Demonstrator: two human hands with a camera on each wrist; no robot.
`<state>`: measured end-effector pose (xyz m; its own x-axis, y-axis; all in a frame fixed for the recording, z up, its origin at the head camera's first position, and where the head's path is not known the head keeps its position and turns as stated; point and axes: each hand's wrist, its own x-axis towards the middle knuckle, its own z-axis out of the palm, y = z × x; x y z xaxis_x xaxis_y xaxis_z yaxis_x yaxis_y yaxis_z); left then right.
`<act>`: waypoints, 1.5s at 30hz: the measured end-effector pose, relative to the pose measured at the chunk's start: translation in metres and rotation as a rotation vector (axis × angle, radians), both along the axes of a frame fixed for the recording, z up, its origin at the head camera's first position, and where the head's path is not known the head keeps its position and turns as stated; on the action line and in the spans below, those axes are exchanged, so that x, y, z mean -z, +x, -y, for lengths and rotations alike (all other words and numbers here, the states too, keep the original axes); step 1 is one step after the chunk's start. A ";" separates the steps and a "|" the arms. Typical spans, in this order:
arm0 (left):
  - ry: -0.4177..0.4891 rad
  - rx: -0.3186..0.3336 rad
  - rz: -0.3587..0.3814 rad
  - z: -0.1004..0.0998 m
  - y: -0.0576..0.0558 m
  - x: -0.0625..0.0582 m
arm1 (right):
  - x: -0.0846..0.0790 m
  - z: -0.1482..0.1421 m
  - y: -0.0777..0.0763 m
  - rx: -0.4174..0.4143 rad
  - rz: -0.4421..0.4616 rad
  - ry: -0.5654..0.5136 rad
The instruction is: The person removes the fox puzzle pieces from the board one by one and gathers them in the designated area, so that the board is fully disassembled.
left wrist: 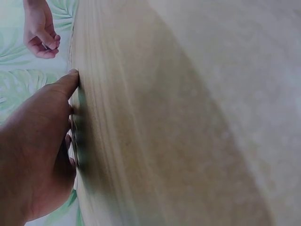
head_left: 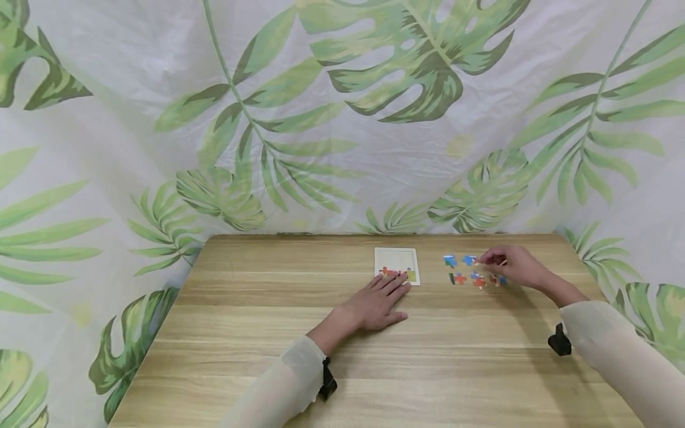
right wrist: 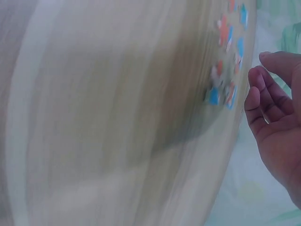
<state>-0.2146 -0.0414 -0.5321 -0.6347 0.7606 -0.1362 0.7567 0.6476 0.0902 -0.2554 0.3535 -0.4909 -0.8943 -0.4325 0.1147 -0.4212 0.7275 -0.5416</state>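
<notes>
My left hand (head_left: 377,303) lies with its fingers extended over the lower edge of a white-framed puzzle board (head_left: 396,249). Red and yellow-green puzzle pieces (head_left: 411,275) sit along the board's bottom, partly covered by the fingertips. To the right, my right hand (head_left: 511,264) hovers over a group of loose puzzle pieces (head_left: 461,279), its fingers loosely bent. In the right wrist view, thumb and fingers (right wrist: 254,99) stand a little apart with nothing showing between them, beside the blurred pieces (right wrist: 223,30). The left wrist view also shows the right hand (left wrist: 40,33) above the far side.
The loose pieces, blue (head_left: 449,261) and red (head_left: 478,280), lie in two rough rows right of the board. The wooden table (head_left: 241,309) ends at a leaf-patterned cloth (head_left: 321,178) behind. A black wrist device (head_left: 559,340) hangs at the right sleeve.
</notes>
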 end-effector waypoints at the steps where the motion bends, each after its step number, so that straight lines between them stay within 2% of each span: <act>1: -0.001 0.000 0.000 0.000 0.000 0.000 | -0.001 0.003 -0.001 -0.005 0.011 -0.008; 6: -0.011 0.003 -0.016 0.000 -0.002 0.001 | -0.006 0.021 -0.007 -0.021 0.064 -0.046; 11: -0.026 0.006 -0.044 0.000 -0.004 0.003 | -0.011 0.039 -0.013 -0.036 0.080 -0.063; 22: -0.033 0.009 -0.064 0.000 0.001 -0.003 | -0.013 0.076 -0.024 -0.083 0.122 -0.119; 31: 0.034 0.001 -0.001 0.002 0.007 -0.004 | -0.009 0.105 -0.032 -0.129 0.147 -0.116; 38: -0.012 0.002 -0.022 0.000 0.011 -0.005 | -0.005 0.126 -0.040 -0.177 0.164 -0.138; 45: -0.025 -0.001 -0.013 -0.004 0.014 0.000 | 0.000 0.149 -0.047 -0.237 0.204 -0.123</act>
